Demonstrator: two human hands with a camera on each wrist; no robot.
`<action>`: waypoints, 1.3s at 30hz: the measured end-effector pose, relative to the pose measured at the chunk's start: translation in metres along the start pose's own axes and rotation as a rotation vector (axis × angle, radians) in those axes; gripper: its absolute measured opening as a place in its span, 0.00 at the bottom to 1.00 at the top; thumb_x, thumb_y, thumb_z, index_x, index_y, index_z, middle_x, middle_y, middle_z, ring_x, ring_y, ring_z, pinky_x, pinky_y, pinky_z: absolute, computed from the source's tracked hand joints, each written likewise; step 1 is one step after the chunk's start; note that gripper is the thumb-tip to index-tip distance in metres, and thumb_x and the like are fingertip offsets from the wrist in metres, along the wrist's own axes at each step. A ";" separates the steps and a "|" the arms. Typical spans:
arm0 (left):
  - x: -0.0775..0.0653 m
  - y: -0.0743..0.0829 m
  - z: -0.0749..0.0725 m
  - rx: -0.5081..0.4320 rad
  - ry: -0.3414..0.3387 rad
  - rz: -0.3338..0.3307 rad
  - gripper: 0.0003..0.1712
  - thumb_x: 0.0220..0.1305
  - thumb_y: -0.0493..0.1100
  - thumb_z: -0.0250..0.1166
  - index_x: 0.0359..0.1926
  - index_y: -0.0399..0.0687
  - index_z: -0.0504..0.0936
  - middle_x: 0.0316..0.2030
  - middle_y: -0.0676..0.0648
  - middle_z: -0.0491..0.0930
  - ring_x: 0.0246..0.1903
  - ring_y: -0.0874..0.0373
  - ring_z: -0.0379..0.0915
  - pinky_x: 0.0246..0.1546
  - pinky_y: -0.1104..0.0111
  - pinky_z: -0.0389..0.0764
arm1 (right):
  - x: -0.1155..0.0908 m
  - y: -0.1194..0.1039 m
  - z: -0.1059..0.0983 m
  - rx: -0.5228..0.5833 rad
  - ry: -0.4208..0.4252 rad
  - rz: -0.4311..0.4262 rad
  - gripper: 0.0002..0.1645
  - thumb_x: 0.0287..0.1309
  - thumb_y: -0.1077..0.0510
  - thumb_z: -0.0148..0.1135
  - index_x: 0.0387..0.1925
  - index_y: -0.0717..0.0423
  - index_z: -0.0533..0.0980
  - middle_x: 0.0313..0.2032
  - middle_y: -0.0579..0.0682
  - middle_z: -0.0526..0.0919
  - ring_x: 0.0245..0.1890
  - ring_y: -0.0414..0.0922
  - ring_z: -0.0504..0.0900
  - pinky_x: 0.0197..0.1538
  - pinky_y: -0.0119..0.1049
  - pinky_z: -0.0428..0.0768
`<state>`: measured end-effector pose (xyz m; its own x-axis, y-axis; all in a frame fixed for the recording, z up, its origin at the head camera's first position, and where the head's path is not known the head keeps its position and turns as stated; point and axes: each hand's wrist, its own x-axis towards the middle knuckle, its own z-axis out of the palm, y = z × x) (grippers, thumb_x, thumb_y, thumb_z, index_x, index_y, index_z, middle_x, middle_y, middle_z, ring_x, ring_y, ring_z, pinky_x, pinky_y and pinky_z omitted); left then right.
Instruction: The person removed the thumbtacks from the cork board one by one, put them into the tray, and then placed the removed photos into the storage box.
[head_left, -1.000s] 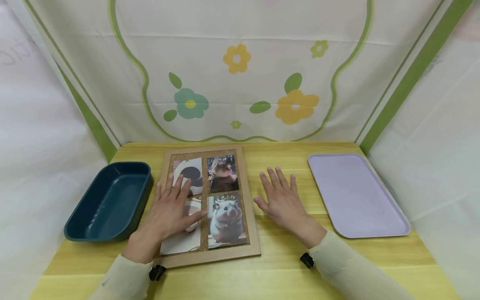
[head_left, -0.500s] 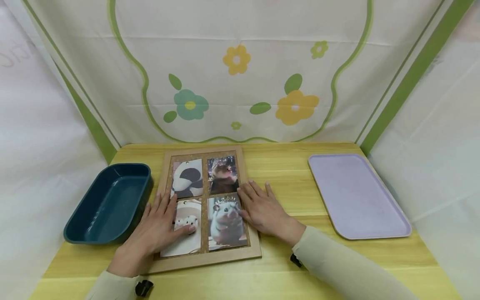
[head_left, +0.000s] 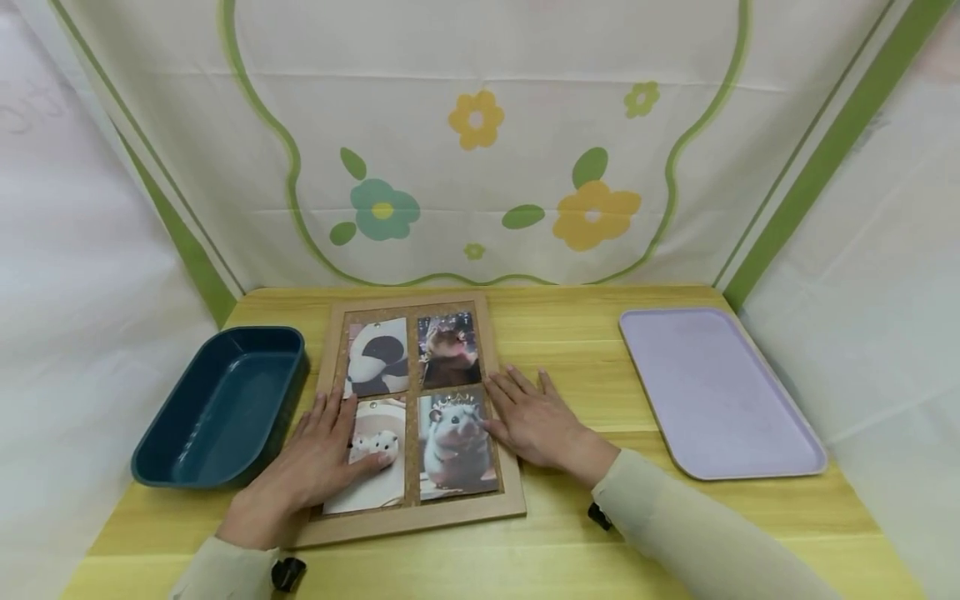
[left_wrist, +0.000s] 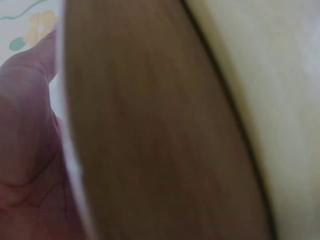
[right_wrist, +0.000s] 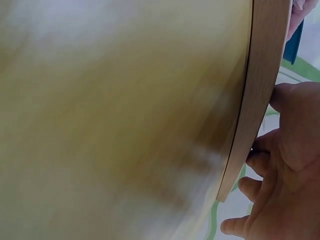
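Staged tabletop booth, domestic in dress, closed off by cloth on three sides.

Setting: a small yellow wooden table (head_left: 570,333) in the head view, with a pale cloth backdrop (head_left: 480,167) hung straight behind its far edge, printed with a wavy green border, yellow and teal flowers and green leaves. Plain white sheeting (head_left: 82,275) closes the left and right sides, green strips running down the corners where the cloths meet. No room walls, furniture or appliances show beyond the cloth. Contents suit a home craft corner: a dark teal dish (head_left: 221,408) at left, a wooden frame (head_left: 416,421) of four animal photos in the centre, a lilac tray (head_left: 716,392) at right.
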<state>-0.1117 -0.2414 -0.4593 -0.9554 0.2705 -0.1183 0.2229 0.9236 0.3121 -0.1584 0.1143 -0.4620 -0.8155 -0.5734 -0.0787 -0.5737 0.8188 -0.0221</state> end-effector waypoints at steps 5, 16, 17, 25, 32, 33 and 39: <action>-0.002 -0.005 -0.004 -0.024 -0.022 0.012 0.69 0.66 0.81 0.57 0.82 0.31 0.49 0.82 0.26 0.41 0.81 0.25 0.33 0.77 0.32 0.48 | 0.001 -0.003 -0.001 -0.006 -0.004 0.014 0.43 0.82 0.32 0.35 0.84 0.52 0.54 0.83 0.51 0.54 0.84 0.56 0.51 0.79 0.70 0.51; -0.004 -0.009 -0.010 -0.066 -0.039 0.024 0.67 0.66 0.79 0.59 0.83 0.32 0.49 0.83 0.29 0.40 0.82 0.29 0.33 0.79 0.36 0.48 | -0.001 -0.005 -0.004 0.026 -0.001 0.023 0.42 0.82 0.33 0.38 0.84 0.53 0.54 0.83 0.52 0.54 0.84 0.58 0.50 0.78 0.73 0.47; -0.004 -0.009 -0.010 -0.068 -0.042 0.023 0.67 0.67 0.78 0.60 0.83 0.33 0.49 0.83 0.29 0.41 0.82 0.29 0.33 0.79 0.36 0.48 | -0.001 -0.005 -0.003 0.031 0.001 0.023 0.42 0.82 0.34 0.38 0.84 0.54 0.55 0.83 0.52 0.55 0.84 0.58 0.50 0.78 0.74 0.46; -0.005 -0.014 -0.010 -0.073 -0.073 0.025 0.66 0.67 0.77 0.61 0.83 0.33 0.48 0.83 0.30 0.40 0.83 0.32 0.31 0.80 0.39 0.48 | -0.001 -0.006 0.000 0.053 0.022 0.030 0.42 0.82 0.35 0.42 0.83 0.54 0.56 0.83 0.53 0.56 0.83 0.60 0.52 0.77 0.76 0.46; -0.007 -0.017 -0.009 -0.067 -0.092 0.045 0.65 0.68 0.76 0.61 0.84 0.34 0.47 0.83 0.31 0.38 0.83 0.33 0.30 0.81 0.41 0.48 | -0.001 -0.007 0.003 0.058 0.038 0.034 0.41 0.82 0.36 0.43 0.83 0.55 0.57 0.82 0.54 0.58 0.83 0.60 0.54 0.76 0.77 0.46; -0.007 -0.017 -0.010 -0.065 -0.095 0.048 0.65 0.69 0.75 0.60 0.84 0.34 0.47 0.83 0.31 0.38 0.83 0.34 0.30 0.81 0.41 0.47 | -0.001 -0.007 0.003 0.057 0.044 0.033 0.41 0.82 0.37 0.43 0.83 0.55 0.57 0.82 0.54 0.59 0.82 0.61 0.54 0.76 0.78 0.46; -0.007 -0.019 -0.009 -0.054 -0.118 0.059 0.65 0.69 0.77 0.58 0.84 0.37 0.45 0.84 0.33 0.36 0.84 0.36 0.27 0.82 0.43 0.47 | -0.002 -0.004 0.004 0.058 0.066 0.025 0.39 0.83 0.38 0.44 0.82 0.56 0.59 0.81 0.54 0.60 0.81 0.62 0.56 0.75 0.79 0.46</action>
<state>-0.1107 -0.2628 -0.4560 -0.9108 0.3572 -0.2072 0.2644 0.8899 0.3717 -0.1543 0.1117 -0.4657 -0.8337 -0.5521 -0.0139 -0.5495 0.8318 -0.0784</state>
